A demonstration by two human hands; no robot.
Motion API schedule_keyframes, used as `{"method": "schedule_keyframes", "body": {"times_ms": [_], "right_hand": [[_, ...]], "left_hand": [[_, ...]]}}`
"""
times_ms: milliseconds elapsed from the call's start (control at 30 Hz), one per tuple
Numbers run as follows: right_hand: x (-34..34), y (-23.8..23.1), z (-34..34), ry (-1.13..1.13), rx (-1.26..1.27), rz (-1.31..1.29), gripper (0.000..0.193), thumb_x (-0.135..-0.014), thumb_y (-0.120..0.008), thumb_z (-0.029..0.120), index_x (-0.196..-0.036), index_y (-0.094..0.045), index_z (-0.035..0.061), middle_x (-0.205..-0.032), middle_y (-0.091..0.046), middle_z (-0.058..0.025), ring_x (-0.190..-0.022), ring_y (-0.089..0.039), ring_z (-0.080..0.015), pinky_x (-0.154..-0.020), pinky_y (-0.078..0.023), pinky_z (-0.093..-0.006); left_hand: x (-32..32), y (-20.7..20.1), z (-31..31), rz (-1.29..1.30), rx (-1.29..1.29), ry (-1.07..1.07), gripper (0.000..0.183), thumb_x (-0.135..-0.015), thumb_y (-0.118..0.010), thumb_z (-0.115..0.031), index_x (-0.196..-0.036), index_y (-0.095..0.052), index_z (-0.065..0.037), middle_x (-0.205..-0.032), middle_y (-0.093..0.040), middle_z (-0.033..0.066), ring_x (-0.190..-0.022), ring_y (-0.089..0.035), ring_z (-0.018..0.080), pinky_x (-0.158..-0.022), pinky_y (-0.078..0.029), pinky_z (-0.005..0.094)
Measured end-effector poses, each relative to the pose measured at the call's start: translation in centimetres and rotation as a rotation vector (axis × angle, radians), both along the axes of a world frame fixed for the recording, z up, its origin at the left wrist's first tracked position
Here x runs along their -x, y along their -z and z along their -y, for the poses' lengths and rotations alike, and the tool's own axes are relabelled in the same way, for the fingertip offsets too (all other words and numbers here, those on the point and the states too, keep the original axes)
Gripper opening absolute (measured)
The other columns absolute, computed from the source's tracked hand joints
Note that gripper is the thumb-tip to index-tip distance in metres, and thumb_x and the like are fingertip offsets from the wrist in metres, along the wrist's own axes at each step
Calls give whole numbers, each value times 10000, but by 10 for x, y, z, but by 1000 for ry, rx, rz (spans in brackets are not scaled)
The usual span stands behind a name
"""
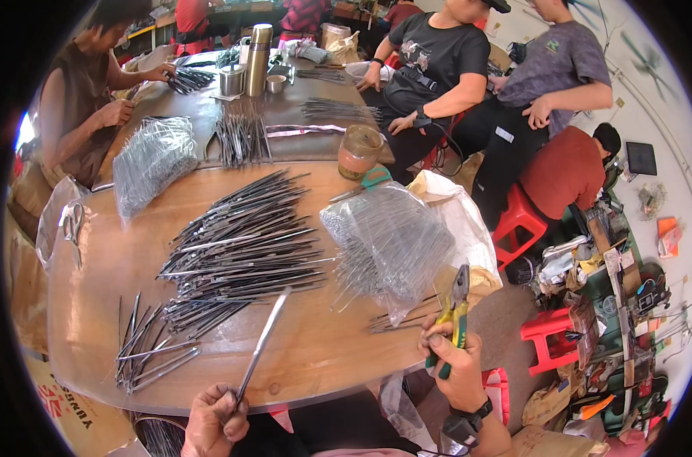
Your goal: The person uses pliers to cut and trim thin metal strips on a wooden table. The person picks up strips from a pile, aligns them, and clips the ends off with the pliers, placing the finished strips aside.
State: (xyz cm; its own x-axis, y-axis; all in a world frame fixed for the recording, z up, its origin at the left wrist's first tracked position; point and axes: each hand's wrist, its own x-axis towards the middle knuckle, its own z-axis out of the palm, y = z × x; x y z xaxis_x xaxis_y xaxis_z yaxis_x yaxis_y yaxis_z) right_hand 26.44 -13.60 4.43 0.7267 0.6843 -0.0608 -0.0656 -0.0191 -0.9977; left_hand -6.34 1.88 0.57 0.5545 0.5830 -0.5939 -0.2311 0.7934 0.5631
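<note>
The wooden counter (106, 305) spreads before me, a big heap of dark strips (239, 251) across its middle. Right of that lies a clear plastic bag (395, 244) of thin wires. My right hand (456, 359) has its fingers clamped round yellow-green pliers (459, 324); my left hand (215, 420) pinches one slim strip (263, 343), slanting over the near edge

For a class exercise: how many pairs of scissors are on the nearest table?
2: a grey pair near the left edge, a teal-handled pair by the jar. Some may be hidden.
</note>
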Motion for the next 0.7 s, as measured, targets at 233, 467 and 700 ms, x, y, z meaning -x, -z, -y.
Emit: {"method": "schedule_keyframes", "body": {"times_ms": [233,467,700], "right_hand": [[6,20,16,-57,-35,-528,131,-862,-703,74,-957,-671,-11,-1071,-582,-160,-869,-554,-221,-718,-442,-365],[10,7,17,-247,12,-329,157,-863,-729,109,-923,-679,-27,-1069,-566,-147,-846,-550,-221,-729,-436,-351],[6,-1,-2,-462,35,336,182,-830,-777,95,-964,-716,-11,-1041,-641,-127,-894,-612,-207,-804,-483,-328]], "left_hand": [[-32,-12,7,241,49,-176,608,-799,-743,-59,-1355,-500,-8,-777,-571,76,-456,-437,122,-373,-330,261],[-42,-1,27,542,130,-3,317,-792,-741,-68,-1069,-621,27,-709,-611,168,-452,-506,238,-389,-392,355],[-44,-1,51,-60,-389,128,189,-835,-631,122,-1020,-650,90,-787,-700,188,-549,-598,167,-508,-468,258]]}}
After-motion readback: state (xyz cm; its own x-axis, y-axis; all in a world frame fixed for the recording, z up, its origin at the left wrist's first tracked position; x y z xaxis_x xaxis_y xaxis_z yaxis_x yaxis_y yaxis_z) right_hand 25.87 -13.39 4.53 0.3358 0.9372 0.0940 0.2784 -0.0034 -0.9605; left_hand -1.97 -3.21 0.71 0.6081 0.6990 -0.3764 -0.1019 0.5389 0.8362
